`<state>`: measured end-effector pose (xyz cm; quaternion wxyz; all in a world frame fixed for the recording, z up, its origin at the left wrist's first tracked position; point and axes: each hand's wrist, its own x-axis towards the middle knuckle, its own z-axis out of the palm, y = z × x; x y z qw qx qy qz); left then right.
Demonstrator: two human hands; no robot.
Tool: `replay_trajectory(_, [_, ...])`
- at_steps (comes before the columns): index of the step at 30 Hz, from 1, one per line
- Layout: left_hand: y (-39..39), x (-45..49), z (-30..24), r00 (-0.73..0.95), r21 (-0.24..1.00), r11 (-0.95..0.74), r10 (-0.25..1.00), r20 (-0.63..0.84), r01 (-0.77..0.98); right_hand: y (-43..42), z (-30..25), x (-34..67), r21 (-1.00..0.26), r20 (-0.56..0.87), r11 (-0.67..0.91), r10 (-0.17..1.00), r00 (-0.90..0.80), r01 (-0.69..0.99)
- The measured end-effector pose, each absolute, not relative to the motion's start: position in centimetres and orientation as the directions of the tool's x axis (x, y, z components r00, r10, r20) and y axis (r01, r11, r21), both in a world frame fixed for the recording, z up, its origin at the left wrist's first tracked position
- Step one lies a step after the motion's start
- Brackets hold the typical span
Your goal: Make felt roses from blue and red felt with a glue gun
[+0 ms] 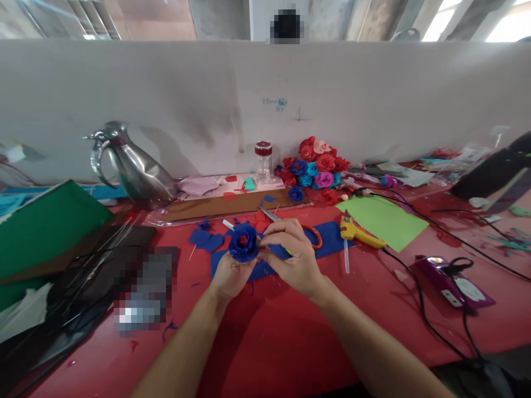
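A blue paper flower (244, 243) with a red centre faces up in my left hand (233, 275), whose fingers are closed around its underside and partly hidden by the petals. My right hand (295, 255) pinches at the flower's right edge, thumb and fingertips close together on a petal. Beneath both hands lies a strip of blue paper (332, 236). Scissors with orange handles (316, 236) rest behind my right hand, blades pointing away. Cut blue paper pieces (206, 241) are scattered left of the flower.
A yellow glue gun (360, 232) lies right, its black cord trailing forward. Nearby are green paper (384, 222) and a purple power box (456, 282). At the back stand a metal jug (135, 166), a glass jar (264, 165) and a heap of paper flowers (317, 165).
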<state>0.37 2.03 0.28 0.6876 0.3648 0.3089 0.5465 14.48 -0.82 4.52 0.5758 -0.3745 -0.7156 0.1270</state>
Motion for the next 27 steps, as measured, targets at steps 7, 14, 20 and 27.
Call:
replay_trajectory(7, [2.4,0.2,-0.1,0.200,0.849,0.091,0.980,0.018,-0.521,-0.5,4.5,15.0,-0.637,0.703,0.674,0.707,-0.077,0.375])
replay_trajectory(14, [2.2,-0.7,-0.1,0.193,0.917,0.044,0.981,0.037,-0.397,0.2,4.4,15.5,-0.767,0.540,0.581,0.814,-0.216,0.271])
replay_trajectory(20, [1.7,-0.6,1.5,0.275,0.963,-0.019,0.957,0.095,-0.267,0.6,4.1,15.8,-0.844,0.474,0.520,0.838,-0.270,0.131])
replay_trajectory(27, [1.8,-0.2,1.2,0.272,0.929,-0.050,0.949,0.158,-0.365,0.8,4.1,15.6,-0.880,0.452,0.470,0.873,-0.184,0.066])
